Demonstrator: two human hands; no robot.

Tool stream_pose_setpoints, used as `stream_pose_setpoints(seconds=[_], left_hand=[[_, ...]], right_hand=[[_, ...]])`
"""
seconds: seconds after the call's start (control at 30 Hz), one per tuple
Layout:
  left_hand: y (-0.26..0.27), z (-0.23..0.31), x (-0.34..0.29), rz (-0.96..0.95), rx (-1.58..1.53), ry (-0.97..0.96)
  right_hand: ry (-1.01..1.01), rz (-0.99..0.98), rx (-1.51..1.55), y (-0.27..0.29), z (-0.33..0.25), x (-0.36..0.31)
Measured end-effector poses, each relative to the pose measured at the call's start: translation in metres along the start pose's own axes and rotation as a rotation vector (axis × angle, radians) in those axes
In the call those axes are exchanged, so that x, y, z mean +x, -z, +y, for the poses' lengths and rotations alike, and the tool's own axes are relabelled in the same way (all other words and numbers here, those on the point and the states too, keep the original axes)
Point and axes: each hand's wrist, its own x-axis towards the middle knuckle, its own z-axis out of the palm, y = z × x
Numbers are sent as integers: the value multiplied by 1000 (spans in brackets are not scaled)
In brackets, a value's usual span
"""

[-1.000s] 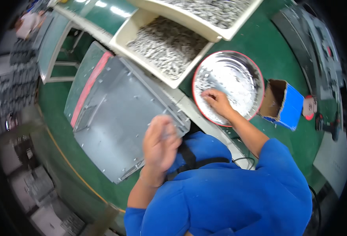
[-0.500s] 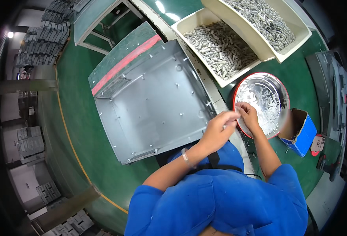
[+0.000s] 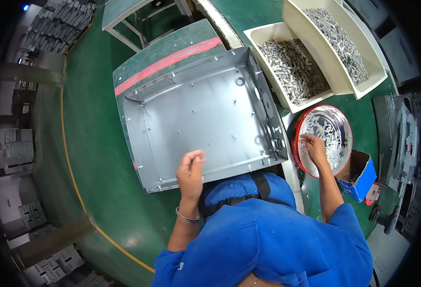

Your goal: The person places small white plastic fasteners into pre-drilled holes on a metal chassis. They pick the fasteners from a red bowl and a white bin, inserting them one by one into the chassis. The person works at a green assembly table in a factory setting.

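A factory assembly floor: green workbench [image 3: 100, 143], bins of metal fasteners [image 3: 294, 71], stacked sheet-metal parts [image 3: 60, 26].

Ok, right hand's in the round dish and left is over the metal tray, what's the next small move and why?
Probably pinch one small part out of the dish and carry it to the tray. The right hand rests fingers-down among the loose silver parts in the red-rimmed dish, while the left hand hovers with fingers pinched over the near edge of the grey metal tray. Whether either hand already grips a part is too small to tell.
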Motion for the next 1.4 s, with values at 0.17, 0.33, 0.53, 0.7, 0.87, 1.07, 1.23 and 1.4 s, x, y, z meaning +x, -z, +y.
stream_pose_setpoints(seconds=[0.17, 0.33, 0.53, 0.7, 0.87, 1.07, 1.23, 1.4], left_hand=[[42, -7, 9, 237, -42, -44], [62, -17, 10, 342, -34, -85], [79, -23, 11, 433, 124, -97], [77, -45, 22, 380, 58, -185], [78, -44, 18, 397, 54, -119], [81, -38, 14, 405, 56, -104], [80, -45, 15, 433, 48, -166], [81, -42, 15, 428, 63, -195]], right_hand=[[-53, 48, -186, 10, -26, -2], [45, 125, -329, 23, -29, 7], [128, 195, 563, 40, -72, 10], [566, -13, 266, 16, -186, 12], [821, -393, 185, -109, -256, 31], [951, -476, -181, -200, -289, 43], [933, -443, -212, -229, -288, 50], [1031, -451, -292, -237, -291, 48]])
